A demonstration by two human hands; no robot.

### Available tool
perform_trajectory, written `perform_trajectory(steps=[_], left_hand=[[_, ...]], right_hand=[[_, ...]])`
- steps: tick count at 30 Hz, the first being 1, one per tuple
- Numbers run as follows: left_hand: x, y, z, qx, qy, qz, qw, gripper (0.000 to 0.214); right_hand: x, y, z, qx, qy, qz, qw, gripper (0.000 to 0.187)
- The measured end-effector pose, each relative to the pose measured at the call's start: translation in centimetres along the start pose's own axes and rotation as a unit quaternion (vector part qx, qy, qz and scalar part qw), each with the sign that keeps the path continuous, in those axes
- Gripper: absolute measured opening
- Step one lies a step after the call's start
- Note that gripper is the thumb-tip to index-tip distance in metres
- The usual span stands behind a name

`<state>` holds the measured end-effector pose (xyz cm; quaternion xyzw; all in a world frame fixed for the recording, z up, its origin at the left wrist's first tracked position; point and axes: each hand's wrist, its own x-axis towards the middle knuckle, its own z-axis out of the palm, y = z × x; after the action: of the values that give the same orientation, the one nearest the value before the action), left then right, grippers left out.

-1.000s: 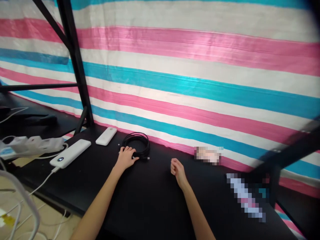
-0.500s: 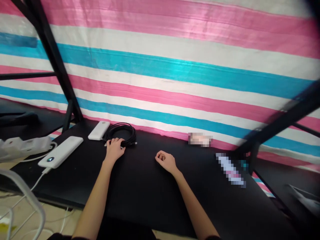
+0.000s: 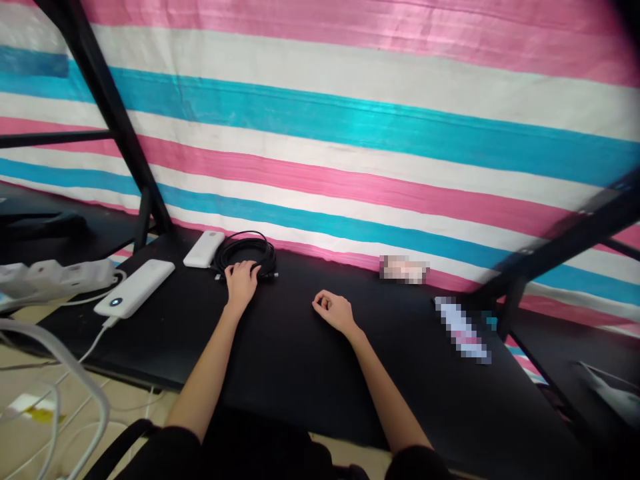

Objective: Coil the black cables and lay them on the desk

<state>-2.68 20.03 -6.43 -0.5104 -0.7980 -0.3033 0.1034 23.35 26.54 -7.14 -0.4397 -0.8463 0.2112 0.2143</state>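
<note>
A coiled black cable lies near the back of the black tabletop, its light-coloured plug ends showing at the near side. My left hand is on the coil's near edge, fingers bent over it and drawn together around the strands. Part of the cable is hidden beneath those fingers. My right hand rests on the table to the right, loosely curled with fingertips close to the thumb. I see nothing inside it. Just left of the coil lies a small white power bank.
A larger white power bank with a lit display and plugged-in cable lies at left, beside a white power strip. Blurred-out items lie at right. A striped sheet hangs behind, between black frame bars.
My left hand has shifted slightly right along the coil, and its spread fingers have drawn together. My right hand stays curled in place. The camera view has tilted down a little.
</note>
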Motion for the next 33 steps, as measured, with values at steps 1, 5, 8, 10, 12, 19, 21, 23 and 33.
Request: perform_trajectory(steps=[1,5,8,10,12,19,21,23,33], left_hand=[[0.1,0.1,-0.1,0.001,0.013,-0.009,1.0,0.032],[0.5,0.0,-1.0,-0.034,0.092,-0.06,0.993,0.036],[0.8,-0.2,-1.8,-0.097,0.163,-0.106,0.976,0.035],[0.8,-0.2,-2.3,-0.133,0.213,-0.14,0.958,0.037],[0.5,0.2,-2.8,-0.152,0.259,-0.168,0.939,0.039],[-2.8,4.4,-2.9,-0.181,0.309,0.107,0.927,0.027],[-4.0,6.1,-2.7,-0.192,0.26,0.256,0.911,0.018],[-5.2,7.7,-2.4,-0.195,0.185,0.37,0.889,0.013],[-7.9,11.2,-1.4,-0.209,-0.092,0.443,0.867,0.026]], right_hand=[[0.0,0.0,0.0,0.001,0.0,0.0,1.0,0.008],[0.2,0.2,0.1,0.007,0.002,0.004,1.0,0.011],[0.4,0.4,0.2,0.014,0.008,0.001,1.0,0.012],[0.6,0.5,0.2,0.023,0.013,0.004,1.0,0.013],[0.7,0.7,0.3,0.037,0.019,0.011,0.999,0.013],[1.7,1.7,0.3,0.309,0.026,0.056,0.949,0.027],[2.0,2.2,-0.1,0.423,0.018,0.094,0.901,0.04],[2.2,2.6,-0.5,0.503,0.018,0.121,0.855,0.051],[2.3,3.1,-1.0,0.533,0.044,0.133,0.835,0.035]])
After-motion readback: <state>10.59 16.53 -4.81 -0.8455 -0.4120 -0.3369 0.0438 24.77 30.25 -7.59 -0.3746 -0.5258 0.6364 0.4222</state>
